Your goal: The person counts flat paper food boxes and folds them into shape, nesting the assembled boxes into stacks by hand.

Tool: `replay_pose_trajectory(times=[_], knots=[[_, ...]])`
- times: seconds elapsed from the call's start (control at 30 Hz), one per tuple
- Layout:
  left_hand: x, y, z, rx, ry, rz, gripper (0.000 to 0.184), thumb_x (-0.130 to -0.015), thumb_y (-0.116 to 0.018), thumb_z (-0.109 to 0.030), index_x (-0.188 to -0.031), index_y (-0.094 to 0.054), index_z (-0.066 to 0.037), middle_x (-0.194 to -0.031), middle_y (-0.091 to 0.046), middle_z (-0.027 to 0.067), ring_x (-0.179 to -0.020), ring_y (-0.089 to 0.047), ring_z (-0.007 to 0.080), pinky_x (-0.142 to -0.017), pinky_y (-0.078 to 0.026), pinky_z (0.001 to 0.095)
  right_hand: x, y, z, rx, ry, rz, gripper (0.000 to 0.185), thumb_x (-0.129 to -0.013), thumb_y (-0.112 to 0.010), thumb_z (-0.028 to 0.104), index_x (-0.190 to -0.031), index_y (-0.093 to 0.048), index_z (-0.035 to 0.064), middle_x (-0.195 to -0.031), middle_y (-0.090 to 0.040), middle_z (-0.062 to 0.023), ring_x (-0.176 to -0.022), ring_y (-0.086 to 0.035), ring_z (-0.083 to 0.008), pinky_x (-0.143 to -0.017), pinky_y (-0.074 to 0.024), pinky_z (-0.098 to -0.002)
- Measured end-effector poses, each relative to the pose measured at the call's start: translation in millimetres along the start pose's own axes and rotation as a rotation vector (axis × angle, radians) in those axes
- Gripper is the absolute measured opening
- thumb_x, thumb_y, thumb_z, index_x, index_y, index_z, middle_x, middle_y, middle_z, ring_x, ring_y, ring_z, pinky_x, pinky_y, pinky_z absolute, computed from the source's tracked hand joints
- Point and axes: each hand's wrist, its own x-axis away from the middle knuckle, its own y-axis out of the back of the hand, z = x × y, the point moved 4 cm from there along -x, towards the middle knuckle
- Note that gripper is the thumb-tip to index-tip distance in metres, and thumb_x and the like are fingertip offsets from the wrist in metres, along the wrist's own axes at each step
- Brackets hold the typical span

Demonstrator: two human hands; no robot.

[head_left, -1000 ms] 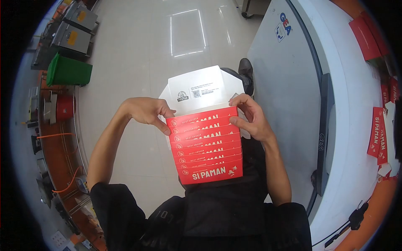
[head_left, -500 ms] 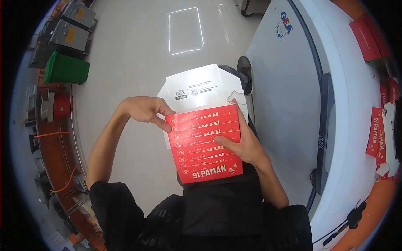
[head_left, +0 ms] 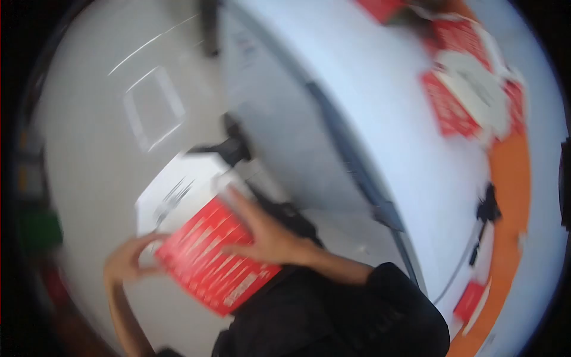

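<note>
A fanned stack of flat red cardboard food boxes (head_left: 205, 265) with pale lettering is held over my lap, blurred by motion. White inner flaps (head_left: 172, 190) with dark print stick out at its far end. My right hand (head_left: 262, 235) grips the stack's right side, thumb across the red faces and fingers along the edge. At the left corner, my left hand (head_left: 134, 259) has its thumb and fingers bent around the edge of the boxes.
A large white chest freezer (head_left: 285, 107) with a dark handle stands to my right. On its top lie more red and white boxes (head_left: 470, 89) and a black cable (head_left: 479, 238). A green bin (head_left: 38, 232) is far left.
My view has swung to the right, so the boxes and hands now appear lower left and tilted. More of the freezer top shows. Both hands stay at the stack's sides.
</note>
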Motion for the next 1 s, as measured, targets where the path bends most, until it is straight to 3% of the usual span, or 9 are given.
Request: replay_pose_trajectory(times=[0.17,0.23,0.3,0.4,0.47,0.6,0.73,0.87,1.0], knots=[[5,-70,-42,-0.683,0.116,-1.122,0.088,-0.078,-0.078,-0.059,-0.147,-0.055,-0.009,-0.163,-0.04,0.0135,-0.154,-0.027,0.0417,-0.125,-0.015,0.063,55,115,48,-0.301,-0.124,-0.141,0.044,-0.094,-0.076,0.01,-0.133,-0.06,-0.0034,-0.106,-0.075,-0.0168,-0.086,-0.073,-0.0173,-0.078,-0.0567,-0.0274],[-8,-128,-75,-0.776,0.115,-0.938,0.072,-0.098,-0.062,-0.054,-0.155,-0.048,-0.012,-0.162,-0.04,0.0181,-0.15,-0.033,0.0434,-0.113,-0.025,0.074,90,166,75,-0.175,-0.093,-0.436,0.022,-0.095,-0.074,0.008,-0.114,-0.071,-0.0029,-0.082,-0.076,-0.01,-0.064,-0.07,-0.0093,-0.059,-0.0531,-0.0221],[-36,-167,-53,-0.889,0.252,-0.548,0.088,-0.096,-0.048,-0.071,-0.165,-0.027,-0.02,-0.174,-0.008,0.0139,-0.156,0.004,0.0517,-0.11,0.006,0.0839,124,207,97,0.008,-0.054,-0.68,0.018,-0.092,-0.077,0.01,-0.107,-0.074,-0.0003,-0.074,-0.074,-0.0074,-0.057,-0.064,-0.0064,-0.052,-0.0455,-0.0211],[-39,-166,-70,-0.911,0.17,-0.57,0.085,-0.096,-0.049,-0.069,-0.165,-0.029,-0.022,-0.174,-0.011,0.0142,-0.157,0.0,0.0512,-0.113,0.004,0.0825,132,274,129,0.705,-0.087,-0.85,0.021,-0.085,-0.08,0.01,-0.103,-0.073,0.0021,-0.073,-0.067,-0.0021,-0.049,-0.045,-0.0045,-0.048,-0.0315,-0.0222],[-43,-158,-67,-0.907,0.008,-0.486,0.086,-0.096,-0.049,-0.07,-0.165,-0.029,-0.023,-0.174,-0.01,0.0137,-0.157,0.0,0.0504,-0.113,0.003,0.0829,110,318,127,1.078,-0.105,-0.939,0.039,-0.08,-0.085,0.012,-0.116,-0.071,0.007,-0.088,-0.069,-0.0091,-0.07,-0.061,-0.0167,-0.064,-0.0499,-0.0306],[-46,-124,-79,-0.982,-0.285,-0.255,0.086,-0.084,-0.067,-0.068,-0.153,-0.047,-0.021,-0.166,-0.031,0.0095,-0.155,-0.019,0.0429,-0.121,-0.008,0.0733,77,421,59,1.691,0.052,-0.59,0.06,-0.08,-0.082,0.027,-0.134,-0.065,0.0069,-0.112,-0.07,-0.022,-0.106,-0.067,-0.0305,-0.096,-0.0531,-0.0424],[-46,-72,-55,-1.08,-0.551,-0.075,0.082,-0.079,-0.067,-0.074,-0.148,-0.055,-0.033,-0.161,-0.043,-0.0014,-0.154,-0.029,0.0354,-0.123,-0.01,0.0748,59,493,22,1.005,-0.844,-0.261,0.049,-0.081,-0.077,0.032,-0.118,-0.073,-0.0001,-0.104,-0.075,-0.022,-0.096,-0.072,-0.0333,-0.088,-0.055,-0.0395],[-42,-41,-28,-1.152,-0.585,0.022,0.085,-0.081,-0.06,-0.08,-0.151,-0.05,-0.035,-0.162,-0.043,-0.0015,-0.153,-0.032,0.0325,-0.126,-0.014,0.0686,62,530,53,1.129,-0.575,-0.527,0.048,-0.08,-0.077,0.033,-0.108,-0.073,-0.0067,-0.098,-0.075,-0.0233,-0.091,-0.073,-0.0301,-0.085,-0.055,-0.0425],[-46,-39,-11,-1.158,-0.552,-0.044,0.086,-0.083,-0.054,-0.083,-0.154,-0.046,-0.036,-0.164,-0.039,0.0,-0.153,-0.031,0.0387,-0.125,-0.016,0.0675,79,556,101,1.096,-0.621,-0.687,0.059,-0.085,-0.072,0.033,-0.129,-0.065,-0.0066,-0.111,-0.075,-0.0235,-0.098,-0.075,-0.0321,-0.091,-0.0568,-0.0429]])
